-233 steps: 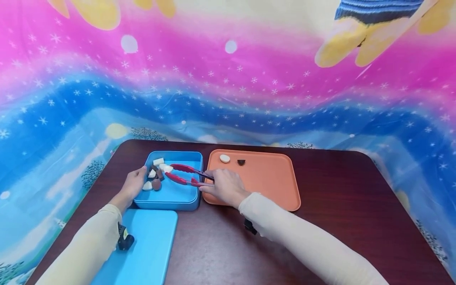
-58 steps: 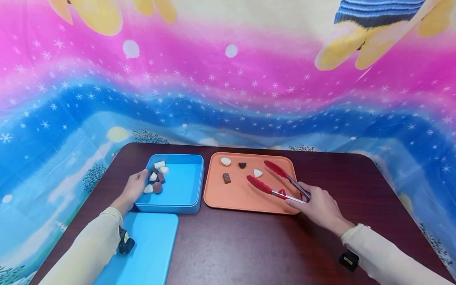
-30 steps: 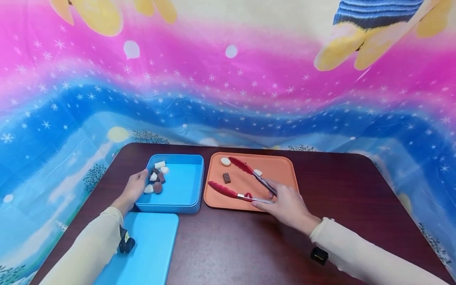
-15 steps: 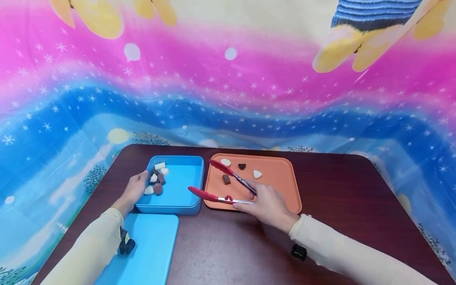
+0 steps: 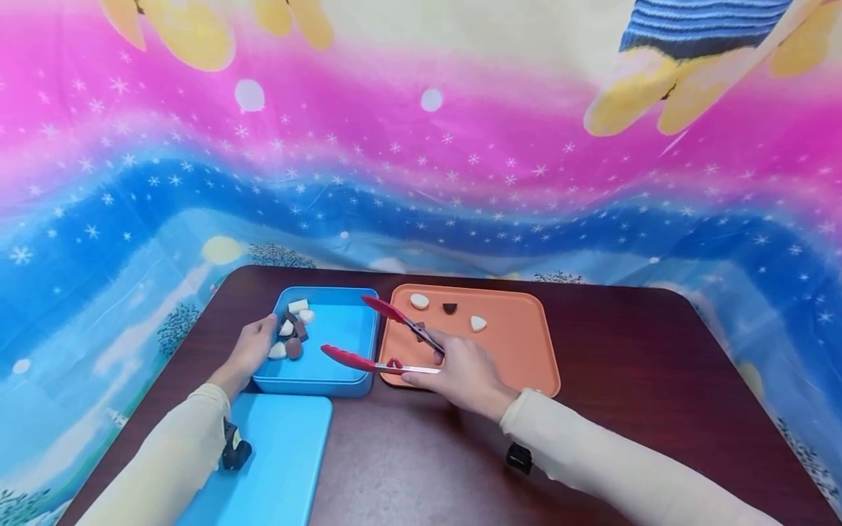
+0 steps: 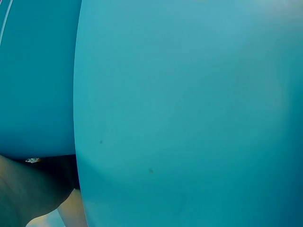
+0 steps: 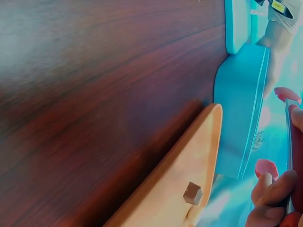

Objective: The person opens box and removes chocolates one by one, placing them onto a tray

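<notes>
My left hand [image 5: 250, 347] grips the left wall of an open blue box [image 5: 309, 386]. Along that side inside lie several small brown and white chocolate-like pieces [image 5: 294, 348]. In my right hand [image 5: 470, 372] is a pair of red-tipped tongs [image 5: 351, 359], arms spread and nothing between the tips, reaching over the box's right side. Under and beyond the tongs, the orange tray [image 5: 516, 351] bears two white pieces [image 5: 419, 301], a dark piece [image 5: 450, 308] and a brown block [image 7: 192, 193], which the tongs partly hide in the head view. Blue surfaces fill most of the left wrist view.
A flat blue lid [image 5: 283, 453] lies in front of the box, below my left forearm. Box and tray stand side by side on a dark wooden table [image 5: 408, 460]. A printed cloth [image 5: 421, 183] hangs behind the table.
Earlier the tongs were at white pieces in the box; since then a brown block and a white piece came onto the tray. Lately my right hand moved the spread tongs left, from tray to box.
</notes>
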The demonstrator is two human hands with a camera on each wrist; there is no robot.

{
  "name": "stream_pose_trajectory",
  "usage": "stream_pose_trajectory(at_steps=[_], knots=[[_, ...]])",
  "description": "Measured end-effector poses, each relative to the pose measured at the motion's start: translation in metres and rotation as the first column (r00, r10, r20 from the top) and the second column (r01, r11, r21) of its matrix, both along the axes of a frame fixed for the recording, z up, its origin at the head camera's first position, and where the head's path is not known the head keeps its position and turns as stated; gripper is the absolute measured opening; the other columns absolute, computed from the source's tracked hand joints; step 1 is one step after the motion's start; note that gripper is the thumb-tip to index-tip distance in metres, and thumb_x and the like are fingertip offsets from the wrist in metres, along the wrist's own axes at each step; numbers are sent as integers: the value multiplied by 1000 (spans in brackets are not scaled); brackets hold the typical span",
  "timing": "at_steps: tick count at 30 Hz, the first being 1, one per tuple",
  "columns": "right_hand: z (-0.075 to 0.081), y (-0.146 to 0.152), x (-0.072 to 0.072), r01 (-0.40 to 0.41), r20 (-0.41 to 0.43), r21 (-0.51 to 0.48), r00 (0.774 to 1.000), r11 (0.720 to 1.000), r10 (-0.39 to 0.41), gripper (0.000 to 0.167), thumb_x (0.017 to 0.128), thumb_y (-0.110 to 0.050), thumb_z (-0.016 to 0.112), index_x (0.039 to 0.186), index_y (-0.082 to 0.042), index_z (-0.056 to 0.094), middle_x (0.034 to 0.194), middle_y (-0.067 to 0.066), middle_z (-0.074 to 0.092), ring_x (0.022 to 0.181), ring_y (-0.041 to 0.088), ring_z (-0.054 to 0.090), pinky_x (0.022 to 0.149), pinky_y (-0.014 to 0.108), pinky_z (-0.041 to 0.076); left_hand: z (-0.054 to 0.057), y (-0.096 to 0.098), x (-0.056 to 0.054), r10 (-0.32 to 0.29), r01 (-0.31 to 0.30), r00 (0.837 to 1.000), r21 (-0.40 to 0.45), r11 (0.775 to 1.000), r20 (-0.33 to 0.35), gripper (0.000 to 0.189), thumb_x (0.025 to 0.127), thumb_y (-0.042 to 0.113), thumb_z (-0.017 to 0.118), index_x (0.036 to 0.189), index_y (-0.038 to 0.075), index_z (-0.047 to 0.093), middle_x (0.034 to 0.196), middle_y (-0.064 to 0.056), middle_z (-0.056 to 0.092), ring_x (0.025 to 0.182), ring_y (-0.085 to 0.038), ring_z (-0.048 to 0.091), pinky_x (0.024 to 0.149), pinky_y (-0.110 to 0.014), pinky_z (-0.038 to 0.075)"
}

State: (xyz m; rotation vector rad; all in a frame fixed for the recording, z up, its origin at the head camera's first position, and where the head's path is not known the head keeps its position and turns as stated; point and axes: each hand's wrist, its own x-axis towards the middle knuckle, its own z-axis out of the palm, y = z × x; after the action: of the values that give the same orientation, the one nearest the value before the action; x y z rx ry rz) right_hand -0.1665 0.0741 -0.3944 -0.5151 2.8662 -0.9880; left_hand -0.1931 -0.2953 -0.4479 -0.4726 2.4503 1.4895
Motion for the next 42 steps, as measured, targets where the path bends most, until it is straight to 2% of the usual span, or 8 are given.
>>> stream_pose_trajectory(at_steps=[8,15,21,26,31,38,42], knots=[[-4,-14,-6,-21,26,25,999,999,20,76,76,-59,83,136,-18,62,63,-3,52,53,14,47,43,26,33,0,2,-1,8,-8,1000,-6,1000,4,73,107,57,15,163,10,15,167,-25,22,153,-49,21,118,-73,23],[-5,-23,-11,-27,-19,69,999,997,28,71,80,-58,80,134,-16,64,62,-3,53,53,15,48,42,26,33,3,1,-1,4,-4,1000,-27,1000,-4,75,107,57,13,162,6,14,167,-27,18,153,-50,18,121,-71,21],[-3,-32,-13,-56,-35,96,998,994,59,71,81,-59,78,139,-20,62,63,-6,55,53,12,50,44,28,39,2,2,-2,13,-13,1000,-7,1000,6,72,108,56,15,163,9,16,167,-25,21,153,-49,20,119,-72,23],[-2,-42,-14,-105,-2,91,994,990,105,63,83,-56,78,136,-23,65,60,-8,58,53,12,54,47,29,45,2,1,-1,9,-9,1000,-14,1000,2,74,108,56,15,162,6,11,167,-26,17,154,-50,17,120,-71,21],[-2,-53,-13,-150,21,107,989,983,149,60,86,-55,76,135,-24,66,57,-6,56,49,12,51,40,25,40,3,0,0,-4,3,1000,-48,999,-22,77,108,54,12,161,-2,5,167,-29,8,155,-51,9,123,-68,15],[-1,-69,-12,-182,77,137,982,974,173,64,87,-52,76,141,-21,62,61,-6,58,53,11,54,40,23,41,2,1,-2,-2,2,1000,-1,1000,2,74,107,57,14,163,8,12,168,-24,17,155,-47,14,120,-72,19],[-1,-78,-12,-192,100,165,979,967,178,64,88,-52,75,140,-19,62,62,-4,58,50,12,56,39,23,41,1,1,-2,-6,6,1000,-6,1000,6,74,107,57,14,163,8,13,168,-24,17,155,-48,15,119,-73,20]])
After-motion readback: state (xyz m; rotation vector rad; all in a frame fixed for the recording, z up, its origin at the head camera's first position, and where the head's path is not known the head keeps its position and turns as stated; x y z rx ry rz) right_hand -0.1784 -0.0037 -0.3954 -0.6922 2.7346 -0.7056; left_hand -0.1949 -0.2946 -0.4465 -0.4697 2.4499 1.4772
